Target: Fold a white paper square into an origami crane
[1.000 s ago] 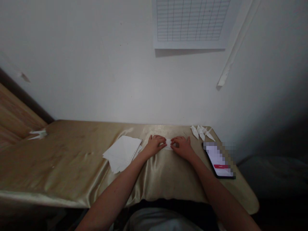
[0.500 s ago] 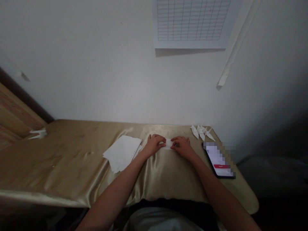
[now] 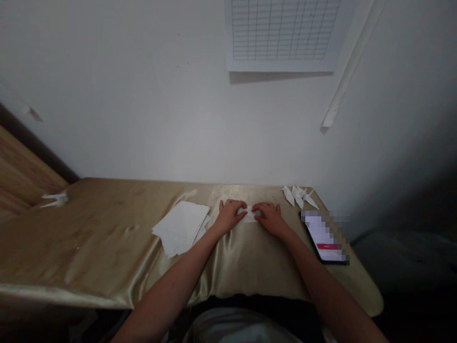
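A small piece of white paper (image 3: 250, 215) lies on the gold cloth between my two hands. My left hand (image 3: 232, 212) has its thumb and index finger on the left side of the sheet, fingers curled. From the right, my right hand (image 3: 267, 214) grips the opposite side in the same curled way. The fingertips nearly meet over the middle and cover part of the paper, so its fold lines cannot be made out.
A stack of white paper sheets (image 3: 181, 226) lies left of my hands. Several folded paper cranes (image 3: 298, 196) sit at the back right, above a phone (image 3: 324, 238). Another folded white paper piece (image 3: 54, 199) rests at the far left. The wall (image 3: 143, 105) rises behind the cloth-covered table (image 3: 93, 247).
My fingertips have shifted slightly on the paper, the right ones a little to the left and closer to the left hand's. The rest stays put.
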Demonstrator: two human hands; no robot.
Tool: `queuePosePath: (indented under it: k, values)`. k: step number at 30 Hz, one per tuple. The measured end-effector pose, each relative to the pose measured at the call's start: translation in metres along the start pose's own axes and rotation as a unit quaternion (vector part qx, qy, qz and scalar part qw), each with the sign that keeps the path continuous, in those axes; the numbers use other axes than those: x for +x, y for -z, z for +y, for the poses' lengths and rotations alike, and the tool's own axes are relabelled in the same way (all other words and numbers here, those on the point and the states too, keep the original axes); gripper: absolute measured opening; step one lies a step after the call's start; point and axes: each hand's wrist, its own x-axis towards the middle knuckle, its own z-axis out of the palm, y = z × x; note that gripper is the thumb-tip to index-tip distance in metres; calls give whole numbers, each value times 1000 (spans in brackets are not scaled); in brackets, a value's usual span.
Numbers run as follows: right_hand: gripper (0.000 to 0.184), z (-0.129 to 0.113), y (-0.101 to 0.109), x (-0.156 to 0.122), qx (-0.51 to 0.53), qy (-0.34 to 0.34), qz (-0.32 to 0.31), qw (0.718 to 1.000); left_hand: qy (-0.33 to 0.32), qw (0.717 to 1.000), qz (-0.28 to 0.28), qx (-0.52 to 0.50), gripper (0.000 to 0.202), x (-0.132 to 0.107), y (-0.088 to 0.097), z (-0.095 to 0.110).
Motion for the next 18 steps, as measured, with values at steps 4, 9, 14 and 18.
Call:
queuePosePath:
  k: [4, 9, 14, 18]
  values:
    - [31, -1, -1, 0, -6, -3, -7, 1000, -33, 999, -6, 2, 24, -1, -1, -1]
    - [33, -4, -1, 1, -29, -5, -7, 1000, -73, 996, -43, 39, 18, -2, 6, -7]
    - [33, -6, 0, 0, -32, -10, -14, 999, -71, 995, -54, 54, 17, -3, 15, -3]
    - [35, -7, 0, -2, -36, -4, -9, 999, -71, 994, -62, 62, 18, -3, 17, -1]
